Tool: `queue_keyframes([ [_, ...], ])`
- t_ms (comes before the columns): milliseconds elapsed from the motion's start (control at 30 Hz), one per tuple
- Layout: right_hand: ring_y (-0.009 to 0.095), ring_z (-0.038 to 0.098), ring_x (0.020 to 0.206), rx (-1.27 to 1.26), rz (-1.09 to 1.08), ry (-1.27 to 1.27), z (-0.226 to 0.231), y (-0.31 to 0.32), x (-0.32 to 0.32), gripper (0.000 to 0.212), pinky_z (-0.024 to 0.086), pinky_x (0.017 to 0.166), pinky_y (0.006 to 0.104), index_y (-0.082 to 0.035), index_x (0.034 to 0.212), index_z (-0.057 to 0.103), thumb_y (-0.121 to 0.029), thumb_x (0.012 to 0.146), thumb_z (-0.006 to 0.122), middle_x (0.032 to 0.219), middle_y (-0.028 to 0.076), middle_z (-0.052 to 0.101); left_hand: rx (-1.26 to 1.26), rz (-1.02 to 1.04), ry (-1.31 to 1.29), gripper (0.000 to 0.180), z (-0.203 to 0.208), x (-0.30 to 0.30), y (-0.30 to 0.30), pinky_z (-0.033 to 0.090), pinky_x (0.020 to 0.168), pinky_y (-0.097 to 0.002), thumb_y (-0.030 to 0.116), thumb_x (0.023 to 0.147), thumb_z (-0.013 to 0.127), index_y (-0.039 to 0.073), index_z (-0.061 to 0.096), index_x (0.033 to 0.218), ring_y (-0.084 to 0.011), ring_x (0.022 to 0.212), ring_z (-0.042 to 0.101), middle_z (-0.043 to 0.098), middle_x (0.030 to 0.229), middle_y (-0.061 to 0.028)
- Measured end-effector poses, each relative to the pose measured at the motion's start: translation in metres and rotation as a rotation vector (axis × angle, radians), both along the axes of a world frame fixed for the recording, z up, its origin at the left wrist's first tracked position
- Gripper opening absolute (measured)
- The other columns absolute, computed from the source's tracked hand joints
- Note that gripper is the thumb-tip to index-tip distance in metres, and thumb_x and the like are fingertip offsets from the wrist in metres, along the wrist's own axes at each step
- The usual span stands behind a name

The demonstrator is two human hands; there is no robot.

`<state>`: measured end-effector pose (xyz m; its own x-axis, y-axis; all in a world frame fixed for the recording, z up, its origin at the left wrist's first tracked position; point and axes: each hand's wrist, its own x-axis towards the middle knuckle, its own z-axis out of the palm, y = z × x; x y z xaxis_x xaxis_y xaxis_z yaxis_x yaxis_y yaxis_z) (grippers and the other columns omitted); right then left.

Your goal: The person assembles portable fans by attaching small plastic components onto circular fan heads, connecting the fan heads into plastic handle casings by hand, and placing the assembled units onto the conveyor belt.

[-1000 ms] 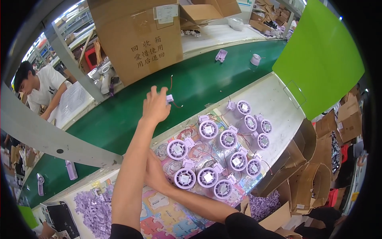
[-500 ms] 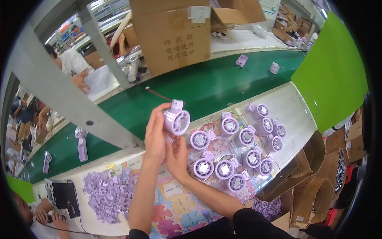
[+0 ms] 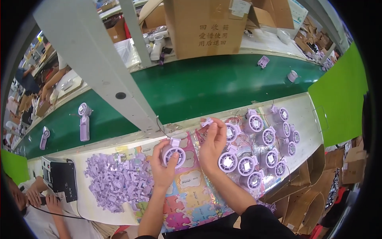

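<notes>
My left hand [image 3: 162, 172] is closed on a round lilac fan head [image 3: 180, 162], thumb over its front ring, with a square mount and a thin wire at its top. To its right, my right hand [image 3: 213, 153] pinches a small lilac plastic piece [image 3: 206, 122] between thumb and fingers, apart from the fan head. Just right of that hand, several similar fan heads [image 3: 245, 165] with thin red and dark wires lie on a colourful printed sheet [image 3: 195, 185]. A heap of small lilac plastic parts [image 3: 115, 181] lies left of my left hand.
Beyond the table runs a green conveyor belt [image 3: 191, 85] bearing handheld fans [image 3: 84, 123] and loose parts. A grey post [image 3: 99, 67] slants across the left. A cardboard box [image 3: 205, 32] stands behind the belt, a green panel [image 3: 342, 95] at right. Another person's hands [image 3: 43, 195] are at lower left.
My hands have come down and moved apart. The fan head is lower in my left hand; my right hand has moved rightward, now showing a small lilac piece. The whole view has shifted.
</notes>
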<state>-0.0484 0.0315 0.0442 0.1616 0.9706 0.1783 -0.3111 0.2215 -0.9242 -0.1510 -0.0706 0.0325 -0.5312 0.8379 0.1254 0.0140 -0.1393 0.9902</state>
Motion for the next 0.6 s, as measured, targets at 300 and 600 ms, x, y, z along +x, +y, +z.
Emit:
queue_keyframes([
  [300,0.015,0.063,0.094,0.307,0.246,-0.380,-0.018,-0.008,0.000,0.021,0.051,0.080,0.0281,0.001,0.115,0.063,-0.013,0.099,0.063,0.107,0.010,0.067,-0.033,0.053,0.087,0.050,0.000,0.002,-0.001,0.051,0.087,-0.0288,0.006,0.082,0.077,-0.001,0.058,0.127,-0.0168,0.100,0.064,0.065,0.115,-0.0092],
  [600,0.011,0.063,0.092,0.015,0.696,-0.259,-0.013,-0.005,0.003,0.022,0.052,0.079,0.0264,0.000,0.115,0.061,-0.008,0.096,0.068,0.102,0.006,0.067,0.119,-0.036,-0.125,0.044,-0.006,-0.008,-0.002,0.049,0.091,-0.0284,0.005,0.086,0.071,-0.004,0.057,0.127,-0.0160,0.104,0.061,0.063,0.117,-0.0084],
])
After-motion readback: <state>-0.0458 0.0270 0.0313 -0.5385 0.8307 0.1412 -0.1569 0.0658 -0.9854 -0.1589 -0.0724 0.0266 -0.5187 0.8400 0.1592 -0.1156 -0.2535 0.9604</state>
